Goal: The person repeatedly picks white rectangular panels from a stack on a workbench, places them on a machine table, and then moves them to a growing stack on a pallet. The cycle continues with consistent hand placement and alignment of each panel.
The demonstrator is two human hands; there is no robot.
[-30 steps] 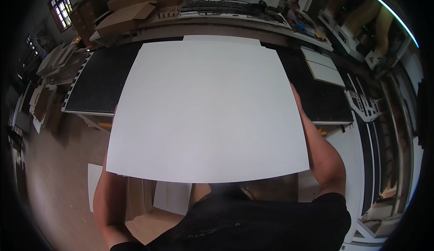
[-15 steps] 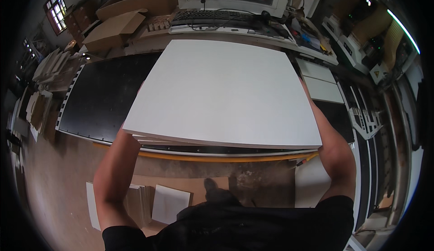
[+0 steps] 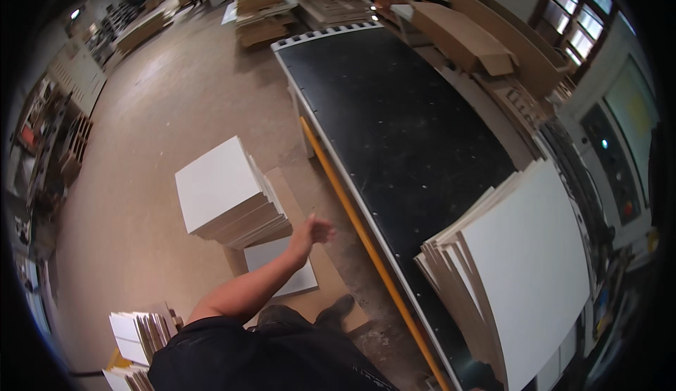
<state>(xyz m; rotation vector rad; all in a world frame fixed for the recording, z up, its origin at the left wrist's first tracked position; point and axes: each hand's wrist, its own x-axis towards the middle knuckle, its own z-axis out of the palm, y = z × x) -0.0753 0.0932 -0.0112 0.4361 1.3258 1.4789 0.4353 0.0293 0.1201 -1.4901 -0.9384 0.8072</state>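
My left hand point(image 3: 315, 232) hangs in the air between a stack of white boards and the black-topped table, fingers loosely curved and apart, with nothing in it. The stack of white boards point(image 3: 219, 188) stands on the floor just beyond the hand. Under my left forearm a single white board point(image 3: 282, 266) lies on a brown sheet. On the black table point(image 3: 415, 130), at the right, rests a fanned pile of white boards point(image 3: 528, 264). My right hand does not show; only something dark, perhaps a sleeve, appears at the lower edge beside that pile.
A yellow bar point(image 3: 359, 225) runs along the table's near side. More stacked boards point(image 3: 141, 335) stand at the lower left. Wood piles point(image 3: 262, 11) and open cardboard boxes point(image 3: 461, 35) are at the back. A control panel point(image 3: 612, 152) rises at the right.
My view has swung left. The white boards earlier between both arms now rest on the table at the right, and my left hand has let go and moved out over the floor.
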